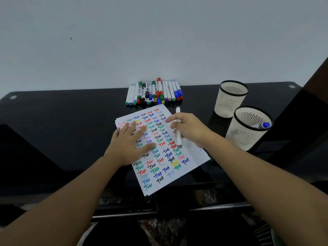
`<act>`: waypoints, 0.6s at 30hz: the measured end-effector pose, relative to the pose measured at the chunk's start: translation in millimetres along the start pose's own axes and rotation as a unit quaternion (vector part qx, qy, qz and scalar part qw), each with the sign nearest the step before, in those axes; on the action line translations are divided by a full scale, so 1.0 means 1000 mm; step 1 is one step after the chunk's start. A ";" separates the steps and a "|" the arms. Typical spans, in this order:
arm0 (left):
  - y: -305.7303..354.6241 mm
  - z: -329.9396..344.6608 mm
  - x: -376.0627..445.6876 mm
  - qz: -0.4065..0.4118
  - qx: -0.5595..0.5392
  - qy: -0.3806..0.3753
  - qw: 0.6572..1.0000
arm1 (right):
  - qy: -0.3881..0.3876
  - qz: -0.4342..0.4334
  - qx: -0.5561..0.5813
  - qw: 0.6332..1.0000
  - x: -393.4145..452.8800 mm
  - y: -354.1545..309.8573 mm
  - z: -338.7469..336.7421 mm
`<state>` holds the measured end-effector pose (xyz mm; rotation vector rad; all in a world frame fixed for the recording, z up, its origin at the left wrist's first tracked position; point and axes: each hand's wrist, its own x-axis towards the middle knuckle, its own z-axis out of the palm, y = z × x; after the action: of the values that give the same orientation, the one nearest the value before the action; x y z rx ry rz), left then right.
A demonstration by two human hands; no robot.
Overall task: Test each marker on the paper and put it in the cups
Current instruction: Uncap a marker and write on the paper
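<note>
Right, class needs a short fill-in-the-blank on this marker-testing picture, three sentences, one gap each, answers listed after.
1. The left hand lies flat on the ____, which is covered with the word "Test".
2. The right hand holds a white marker whose grey end points toward the ____.
3. A blue-capped marker sits in the ____ of the two cups, the near cup, while the far cup shows none.

Missing words: paper; person; nearer

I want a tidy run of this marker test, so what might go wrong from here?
The paper overhangs the table's near edge; if the left hand lifts, the sheets may slide. The right hand holds the white marker loosely, so it might slip. The nearer cup stands close to the table's side edge.
</note>
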<state>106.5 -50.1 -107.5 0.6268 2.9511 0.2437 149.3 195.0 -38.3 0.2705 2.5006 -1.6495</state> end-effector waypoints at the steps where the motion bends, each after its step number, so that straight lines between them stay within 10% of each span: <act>1: 0.000 0.000 0.000 0.001 0.000 -0.001 1.000 | 0.001 0.006 -0.009 1.000 -0.003 0.000 0.000; 18: 0.000 -0.004 -0.001 0.014 -0.010 0.002 1.000 | 0.027 -0.003 0.159 0.987 -0.036 -0.023 -0.042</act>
<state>106.6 -51.1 -103.9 0.6669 2.9414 0.2782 178.9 221.7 6.4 0.3451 2.2655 -2.0682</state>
